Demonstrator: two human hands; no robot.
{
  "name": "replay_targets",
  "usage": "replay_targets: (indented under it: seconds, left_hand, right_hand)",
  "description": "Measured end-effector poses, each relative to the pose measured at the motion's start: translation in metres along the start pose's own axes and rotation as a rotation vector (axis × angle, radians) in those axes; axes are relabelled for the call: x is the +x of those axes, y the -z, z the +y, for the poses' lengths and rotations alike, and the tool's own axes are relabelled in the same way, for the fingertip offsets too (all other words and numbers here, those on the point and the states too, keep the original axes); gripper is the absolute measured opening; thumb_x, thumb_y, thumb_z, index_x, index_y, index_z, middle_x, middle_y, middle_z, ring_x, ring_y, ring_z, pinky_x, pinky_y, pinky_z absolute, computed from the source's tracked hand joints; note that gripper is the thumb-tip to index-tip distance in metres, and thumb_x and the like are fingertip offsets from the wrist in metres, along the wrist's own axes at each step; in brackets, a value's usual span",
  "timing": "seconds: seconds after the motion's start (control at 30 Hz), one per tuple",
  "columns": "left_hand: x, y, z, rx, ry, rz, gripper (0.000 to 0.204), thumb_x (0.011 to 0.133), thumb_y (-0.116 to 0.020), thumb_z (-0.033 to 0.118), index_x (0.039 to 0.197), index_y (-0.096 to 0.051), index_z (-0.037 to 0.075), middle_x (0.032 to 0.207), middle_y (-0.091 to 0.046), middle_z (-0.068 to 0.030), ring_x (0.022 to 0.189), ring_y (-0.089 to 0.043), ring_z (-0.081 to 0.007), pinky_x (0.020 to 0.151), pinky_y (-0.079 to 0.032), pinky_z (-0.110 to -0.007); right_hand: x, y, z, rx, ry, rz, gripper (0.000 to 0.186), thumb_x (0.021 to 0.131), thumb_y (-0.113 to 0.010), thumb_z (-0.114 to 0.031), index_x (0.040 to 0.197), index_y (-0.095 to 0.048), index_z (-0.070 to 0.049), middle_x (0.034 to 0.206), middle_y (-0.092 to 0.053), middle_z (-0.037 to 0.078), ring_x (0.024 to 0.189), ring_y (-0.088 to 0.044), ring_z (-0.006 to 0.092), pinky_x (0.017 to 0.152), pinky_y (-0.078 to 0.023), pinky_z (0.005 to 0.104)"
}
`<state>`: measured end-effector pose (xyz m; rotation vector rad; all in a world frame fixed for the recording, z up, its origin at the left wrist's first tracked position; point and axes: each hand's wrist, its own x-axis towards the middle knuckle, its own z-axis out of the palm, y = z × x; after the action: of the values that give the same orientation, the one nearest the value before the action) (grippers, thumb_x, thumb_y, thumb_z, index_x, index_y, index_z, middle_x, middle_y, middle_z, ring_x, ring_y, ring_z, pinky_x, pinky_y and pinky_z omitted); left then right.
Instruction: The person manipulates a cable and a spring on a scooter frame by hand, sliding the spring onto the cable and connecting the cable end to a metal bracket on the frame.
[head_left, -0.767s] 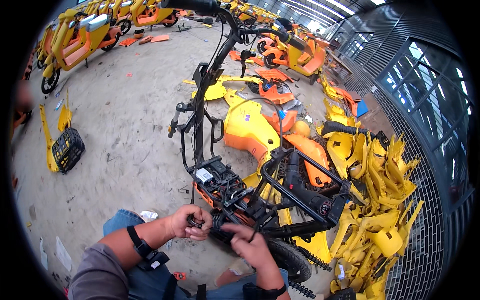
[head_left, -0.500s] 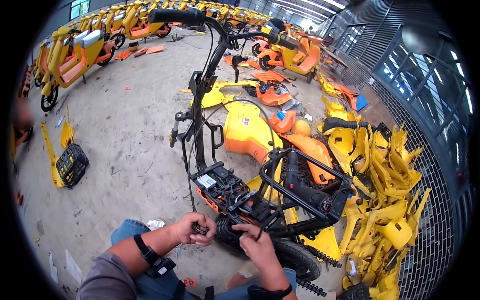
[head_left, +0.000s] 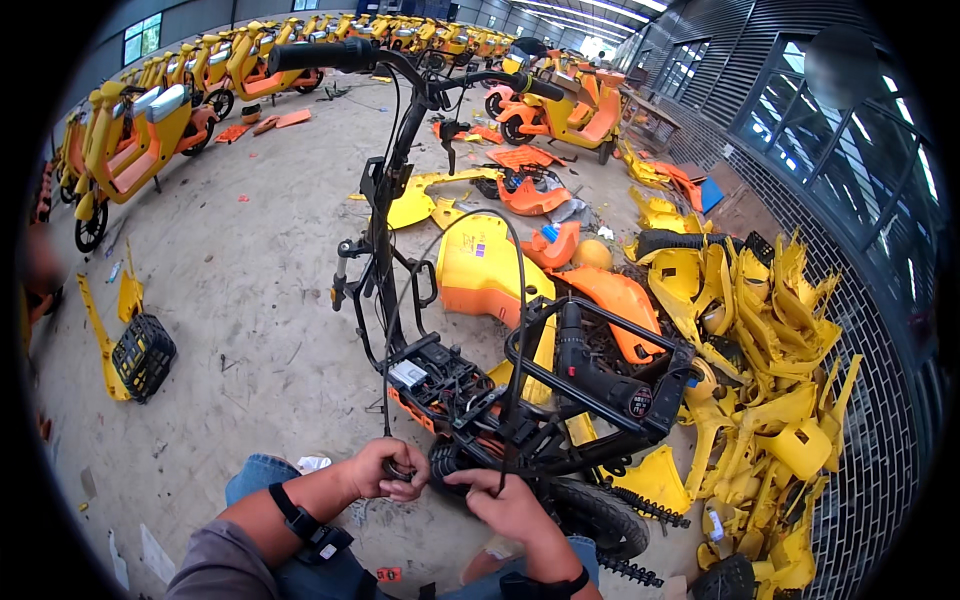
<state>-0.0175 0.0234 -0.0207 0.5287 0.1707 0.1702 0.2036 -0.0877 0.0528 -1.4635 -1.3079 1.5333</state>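
Observation:
A stripped black scooter frame (head_left: 386, 235) stands before me, with handlebars on top and its electronics bay (head_left: 440, 385) bare. My left hand (head_left: 385, 468) is closed near the bay's lower end, and a small dark cable piece shows between its fingers. One thin black cable runs down from the frame to that hand. My right hand (head_left: 503, 508) is beside the rear wheel (head_left: 600, 520), its index finger stretched toward the left hand. A long black cable (head_left: 518, 370) arcs over from the front and comes down into the right hand's fingers; its grip is partly hidden.
A black power drill (head_left: 600, 375) rests in the tubular rear rack (head_left: 640, 425). Yellow broken panels (head_left: 760, 420) are heaped along the brick wall at right. Beyond the frame lie yellow and orange covers (head_left: 480, 265). A black basket (head_left: 145, 355) sits at left; rows of scooters (head_left: 150, 150) stand behind.
The long cable now bows higher and rises more upright from my right hand. That hand has shifted slightly lower, its index finger straighter. The whole view has shifted a little.

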Motion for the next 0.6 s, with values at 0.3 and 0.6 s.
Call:
replay_targets:
  seconds: [0.3,0.6]
  left_hand:
    - [0.0,-0.003,-0.001,0.04,0.03,0.039,0.033,0.077,-0.04,0.024,0.079,-0.057,-0.004,0.049,-0.035,-0.0019,0.039,-0.028,-0.0102,0.046,-0.032,-0.028]
    - [0.002,-0.005,0.0,0.072,0.085,0.106,0.036,0.077,-0.04,0.022,0.084,-0.059,-0.007,0.05,-0.037,-0.0031,0.039,-0.028,-0.0102,0.045,-0.033,-0.028]
  right_hand:
    - [-0.003,0.004,-0.001,0.025,-0.003,0.097,0.041,0.085,-0.055,-0.007,0.125,-0.064,-0.007,0.07,-0.052,-0.005,0.064,-0.044,0.0043,0.059,-0.039,0.0222]
    - [0.004,-0.007,0.01,-0.064,-0.04,0.0,0.05,0.083,-0.056,-0.007,0.132,-0.059,-0.007,0.068,-0.049,-0.006,0.063,-0.043,0.0039,0.059,-0.038,0.0211]
